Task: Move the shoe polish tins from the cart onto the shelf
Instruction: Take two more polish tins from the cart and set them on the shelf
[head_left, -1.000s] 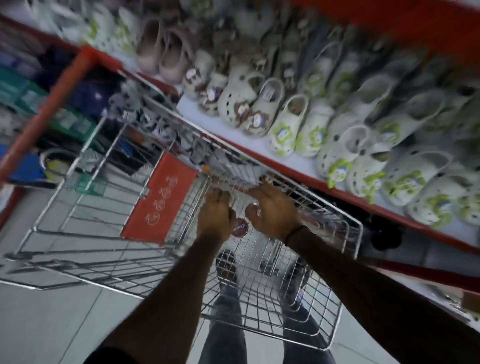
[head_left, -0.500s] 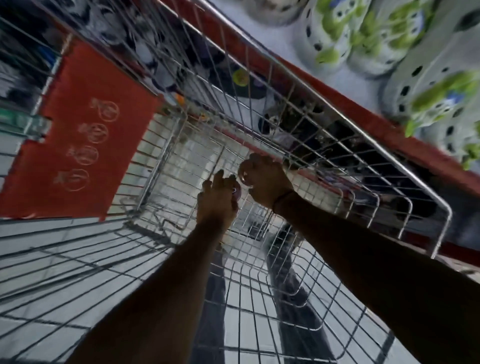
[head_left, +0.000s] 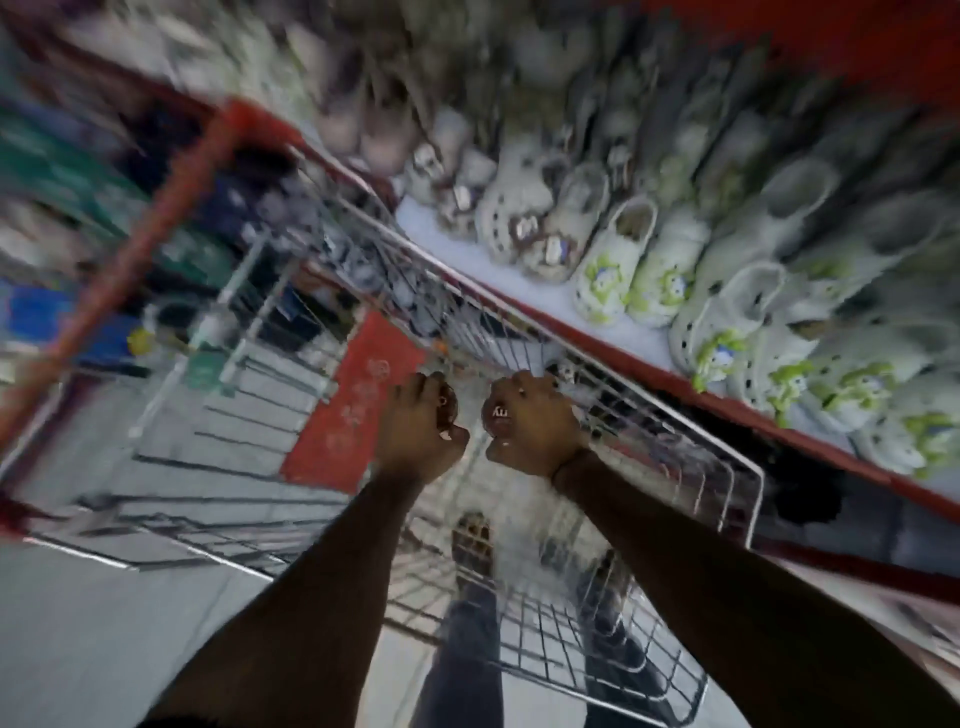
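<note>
My left hand (head_left: 423, 431) is curled shut around a small, dark round shoe polish tin (head_left: 448, 402), only its edge showing between my fingers (head_left: 415, 387) and thumb. My right hand (head_left: 532, 428) is closed the same way on a second small round tin with pale lettering on its face (head_left: 496, 415). The picture is blurred, so I cannot read either label or be sure of the colours.

Both hands sit close together, just apart, above the open silver wire shopping cart (head_left: 597, 395), near the rim on its shelf side. Through the wire floor of the basket I make out only my dark trousers and shoes and the pale tiled floor (head_left: 78, 623); I cannot see any more tins lying in there, though the blur could hide one. A red plastic panel with faint round symbols (head_left: 358, 400) stands on the cart's folding seat to the left of my hands.

Beyond the cart's far rim runs the white shelf with a red front edge (head_left: 519, 291), already lined with white clogs bearing green charms (head_left: 608, 275). No tin is visible on it.

So I judge this pair lifted out but not yet placed: the carry across and the setting down are left, and a bare strip of shelf lies just past the rim.
</note>
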